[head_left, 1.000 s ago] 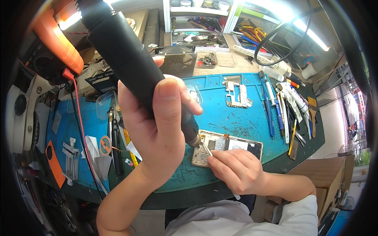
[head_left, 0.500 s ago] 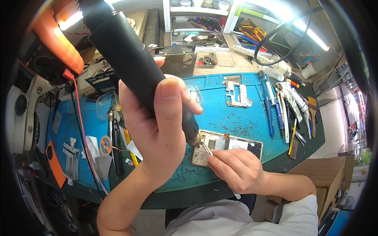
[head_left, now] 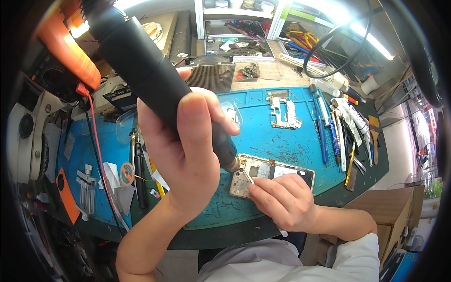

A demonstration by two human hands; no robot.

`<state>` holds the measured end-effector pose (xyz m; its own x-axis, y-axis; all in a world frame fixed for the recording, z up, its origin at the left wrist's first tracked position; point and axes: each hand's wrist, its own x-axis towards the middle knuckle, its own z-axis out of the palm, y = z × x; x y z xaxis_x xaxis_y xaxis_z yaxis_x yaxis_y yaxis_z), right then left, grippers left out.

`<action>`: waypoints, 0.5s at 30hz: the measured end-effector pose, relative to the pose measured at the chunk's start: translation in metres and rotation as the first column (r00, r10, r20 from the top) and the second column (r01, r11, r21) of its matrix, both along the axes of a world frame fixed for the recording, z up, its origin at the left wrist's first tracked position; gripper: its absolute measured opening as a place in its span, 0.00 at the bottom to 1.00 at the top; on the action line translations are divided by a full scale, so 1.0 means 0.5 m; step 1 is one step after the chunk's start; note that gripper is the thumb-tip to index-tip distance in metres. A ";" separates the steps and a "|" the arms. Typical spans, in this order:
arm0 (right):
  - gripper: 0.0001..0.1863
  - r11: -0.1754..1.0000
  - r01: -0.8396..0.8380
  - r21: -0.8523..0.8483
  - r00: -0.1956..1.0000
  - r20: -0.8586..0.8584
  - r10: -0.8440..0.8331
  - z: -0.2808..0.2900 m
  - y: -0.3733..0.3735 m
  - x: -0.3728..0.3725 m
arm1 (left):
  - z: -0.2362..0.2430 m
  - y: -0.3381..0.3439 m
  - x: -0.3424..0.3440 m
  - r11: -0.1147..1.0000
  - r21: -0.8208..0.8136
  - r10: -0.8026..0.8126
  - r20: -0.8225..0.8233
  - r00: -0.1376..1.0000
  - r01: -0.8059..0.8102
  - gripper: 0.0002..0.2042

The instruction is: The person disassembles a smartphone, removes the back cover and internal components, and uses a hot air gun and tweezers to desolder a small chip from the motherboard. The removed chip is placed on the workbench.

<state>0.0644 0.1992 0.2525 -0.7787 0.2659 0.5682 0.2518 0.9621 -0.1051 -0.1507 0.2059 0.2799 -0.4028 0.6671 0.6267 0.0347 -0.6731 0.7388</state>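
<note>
My left hand (head_left: pixel 188 141) grips a large black hot air gun handle (head_left: pixel 145 66), whose metal nozzle (head_left: pixel 231 164) points down at the top left end of an opened phone housing (head_left: pixel 242 188). My right hand (head_left: pixel 286 202) is closed on thin metal tweezers (head_left: pixel 248 176), their tips under the nozzle at the housing. The housing lies on a blue silicone mat (head_left: pixel 253 136), with a white battery part partly hidden by my right fingers. A metal phone board piece (head_left: pixel 282 113) lies behind it on the mat.
Tools (head_left: pixel 343 127) crowd the mat's right. At left are a multimeter (head_left: pixel 61 70) with leads, a metal clamp (head_left: pixel 86 188), solder wick spool (head_left: pixel 127 174) and orange card (head_left: pixel 66 197). Behind stand storage shelves (head_left: pixel 237 13); a cable (head_left: pixel 319 71) loops at upper right.
My left hand and the hot air gun have shifted slightly left and up, the nozzle still over the housing. My right hand has barely moved.
</note>
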 end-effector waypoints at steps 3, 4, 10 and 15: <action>0.17 1.000 0.011 0.012 1.000 0.008 -0.011 -0.001 0.000 0.001 | -0.002 0.003 0.000 1.000 0.003 0.005 -0.006 1.000 -0.005 0.22; 0.17 1.000 0.011 0.014 1.000 0.000 -0.011 -0.002 0.000 0.001 | -0.003 0.005 -0.001 1.000 0.007 0.006 -0.012 1.000 -0.006 0.22; 0.18 1.000 0.015 0.013 1.000 -0.002 -0.015 -0.003 0.001 0.001 | -0.005 0.009 -0.001 1.000 0.021 0.020 -0.016 1.000 -0.020 0.22; 0.18 1.000 0.014 0.004 1.000 0.006 -0.014 -0.003 0.001 0.002 | -0.005 0.008 0.001 1.000 0.013 0.013 -0.005 1.000 -0.013 0.22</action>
